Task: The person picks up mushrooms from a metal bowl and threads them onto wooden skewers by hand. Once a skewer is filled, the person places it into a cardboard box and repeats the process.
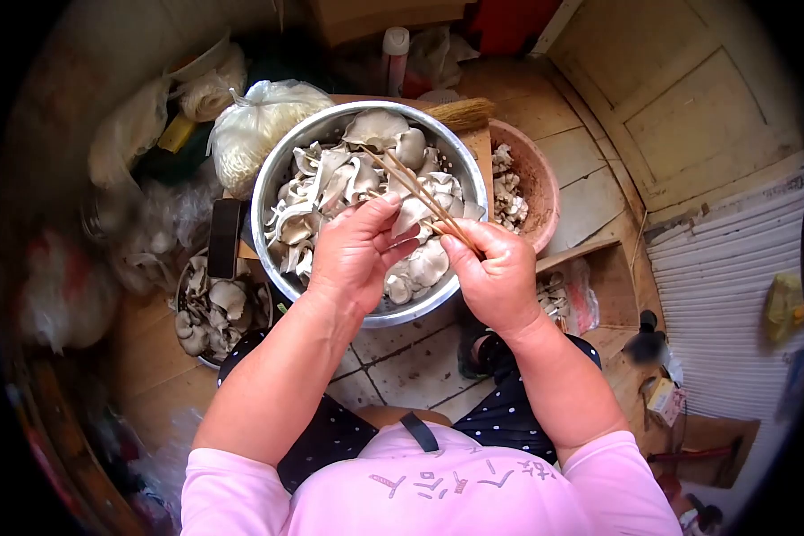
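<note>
Several thin wooden skewers (411, 183) are gripped near their lower end by my right hand (496, 272), thumb pressed against curled fingers. They slant up and left across a large metal colander (268, 165). Grey-white oyster mushrooms (375, 129) fill the colander, some large caps, some torn pieces. My left hand (357, 250) hovers over the mushrooms on the near left side, palm turned toward the skewers. Its fingers are loosely bent and apart from the thumb, with nothing visible between them.
Behind the colander's right side stands a pink basin (545, 192) of mushroom pieces, beside a straw brush (463, 113). A smaller bowl of mushrooms (228, 304) and a dark phone-like slab (224, 237) are at left. A filled plastic bag (259, 134) leans behind.
</note>
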Available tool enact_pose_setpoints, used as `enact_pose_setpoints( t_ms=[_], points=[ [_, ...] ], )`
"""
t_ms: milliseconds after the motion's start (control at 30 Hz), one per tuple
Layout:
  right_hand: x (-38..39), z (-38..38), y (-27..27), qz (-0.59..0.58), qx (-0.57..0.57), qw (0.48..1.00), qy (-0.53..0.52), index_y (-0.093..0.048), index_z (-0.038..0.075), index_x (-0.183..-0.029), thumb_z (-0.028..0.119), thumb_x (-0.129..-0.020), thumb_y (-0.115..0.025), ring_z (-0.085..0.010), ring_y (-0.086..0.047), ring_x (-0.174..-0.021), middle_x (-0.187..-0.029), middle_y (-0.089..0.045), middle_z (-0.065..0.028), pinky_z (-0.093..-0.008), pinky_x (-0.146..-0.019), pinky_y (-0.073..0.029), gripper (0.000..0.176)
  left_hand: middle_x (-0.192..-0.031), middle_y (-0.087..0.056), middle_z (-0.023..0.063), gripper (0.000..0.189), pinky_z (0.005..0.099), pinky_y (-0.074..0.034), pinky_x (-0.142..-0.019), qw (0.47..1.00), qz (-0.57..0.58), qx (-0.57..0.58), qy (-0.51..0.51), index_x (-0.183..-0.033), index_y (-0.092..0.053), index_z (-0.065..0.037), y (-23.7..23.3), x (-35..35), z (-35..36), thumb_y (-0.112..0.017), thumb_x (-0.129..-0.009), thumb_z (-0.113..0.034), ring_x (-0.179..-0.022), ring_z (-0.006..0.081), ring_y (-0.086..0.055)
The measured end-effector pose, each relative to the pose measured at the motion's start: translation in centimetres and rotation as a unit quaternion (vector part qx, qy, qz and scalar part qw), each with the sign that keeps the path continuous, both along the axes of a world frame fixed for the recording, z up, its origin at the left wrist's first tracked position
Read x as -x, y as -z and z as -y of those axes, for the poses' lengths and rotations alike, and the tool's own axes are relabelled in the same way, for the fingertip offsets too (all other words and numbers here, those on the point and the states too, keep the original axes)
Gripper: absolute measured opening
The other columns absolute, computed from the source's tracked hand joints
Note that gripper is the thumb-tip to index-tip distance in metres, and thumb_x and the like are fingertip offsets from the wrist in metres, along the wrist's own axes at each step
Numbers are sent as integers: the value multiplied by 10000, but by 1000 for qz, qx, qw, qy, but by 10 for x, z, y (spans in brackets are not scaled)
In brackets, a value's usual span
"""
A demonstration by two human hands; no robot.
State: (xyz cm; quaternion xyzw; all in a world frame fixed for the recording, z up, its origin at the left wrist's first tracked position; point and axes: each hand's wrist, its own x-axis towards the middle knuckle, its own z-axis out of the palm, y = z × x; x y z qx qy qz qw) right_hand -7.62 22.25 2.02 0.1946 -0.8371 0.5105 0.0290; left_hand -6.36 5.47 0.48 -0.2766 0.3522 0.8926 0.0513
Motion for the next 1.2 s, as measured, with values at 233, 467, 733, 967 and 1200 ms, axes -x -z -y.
enact_pose_setpoints(
  t_ms=[233,467,733,967,1200],
  points=[
    [3,-1,4,-18,8,1000,-7,-709,-1,-1002,27,-853,-657,-151,-629,-713,-813,-685,-93,-274,-654,-486,160,-920,-633,52,217,395,-530,-808,1000,-12,-13,-7,-1007,-597,-46,-3,-1,0,-678,-887,-208,-862,228,-647],
    [2,-1,3,-28,4,1000,-1,-706,-6,-1001,32,-856,-655,-150,-634,-720,-818,-687,-93,-265,-658,-485,158,-895,-637,34,195,422,-461,-877,995,-17,-44,-87,-1004,-620,-120,1,6,18,-687,-874,-250,-899,185,-587],
    [1,-2,3,-31,6,1000,-5,-703,-10,-1004,26,-854,-656,-152,-637,-731,-823,-689,-98,-269,-668,-489,161,-862,-640,41,153,406,-526,-812,995,-34,-13,-88,-954,-635,-86,-2,6,19,-705,-851,-175,-844,178,-628],
    [2,-1,3,-57,1,998,-13,-701,-14,-1005,24,-854,-660,-151,-631,-717,-818,-686,-97,-268,-660,-488,161,-862,-642,23,148,352,-493,-831,999,-25,-2,-49,-960,-648,-90,-6,4,18,-681,-862,-195,-819,184,-636],
    [6,-4,4,-38,0,999,3,-703,-16,-1001,26,-860,-657,-139,-635,-718,-817,-691,-94,-259,-653,-489,154,-886,-655,47,198,393,-506,-834,997,-45,-26,-50,-1002,-634,-84,-9,6,23,-634,-898,-253,-817,198,-635]
  ],
)
